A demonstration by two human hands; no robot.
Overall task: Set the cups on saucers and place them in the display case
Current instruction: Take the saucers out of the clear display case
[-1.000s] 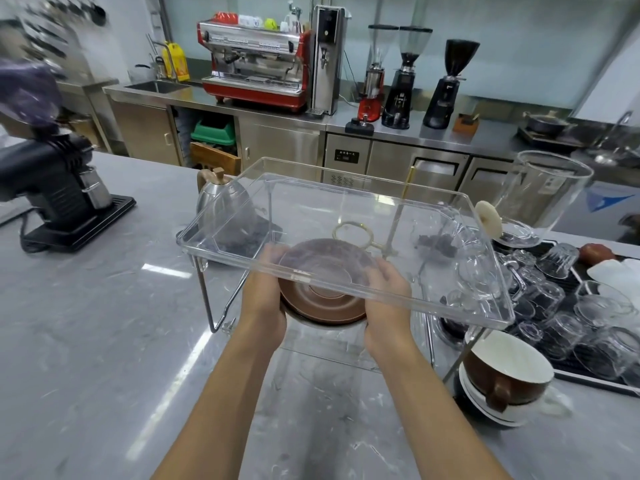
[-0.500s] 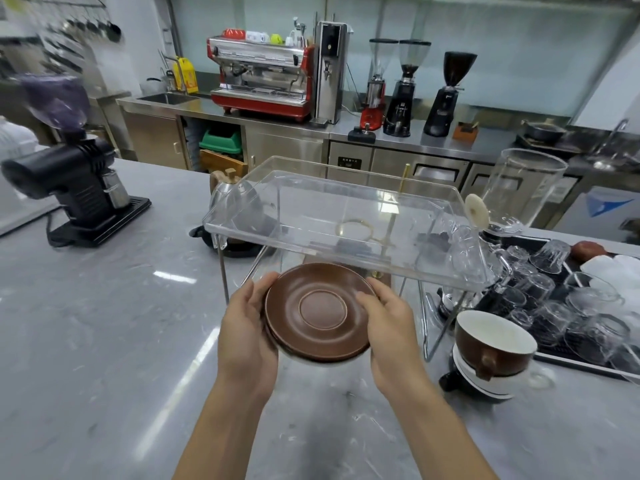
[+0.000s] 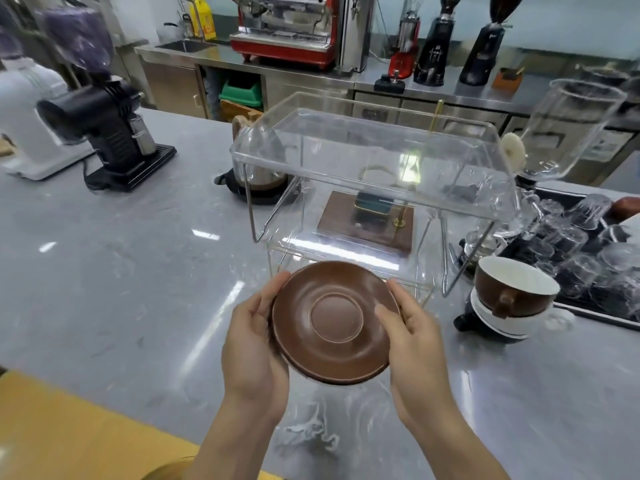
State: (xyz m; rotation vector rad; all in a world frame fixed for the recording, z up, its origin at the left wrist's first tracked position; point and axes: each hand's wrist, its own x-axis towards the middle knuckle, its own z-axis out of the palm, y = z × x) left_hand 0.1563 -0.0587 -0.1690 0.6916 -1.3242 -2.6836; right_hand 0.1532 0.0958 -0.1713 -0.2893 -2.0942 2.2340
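Both hands, left hand (image 3: 254,344) and right hand (image 3: 417,341), curl fingers round a glossy brown round saucer (image 3: 334,322).

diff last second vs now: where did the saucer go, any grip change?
The brown saucer came out from under the display case lid toward the person, and now sits in front of the case above the counter. Both the left hand and the right hand kept their grip on its opposite edges. The brown cup on the stacked saucers to the right stayed put.
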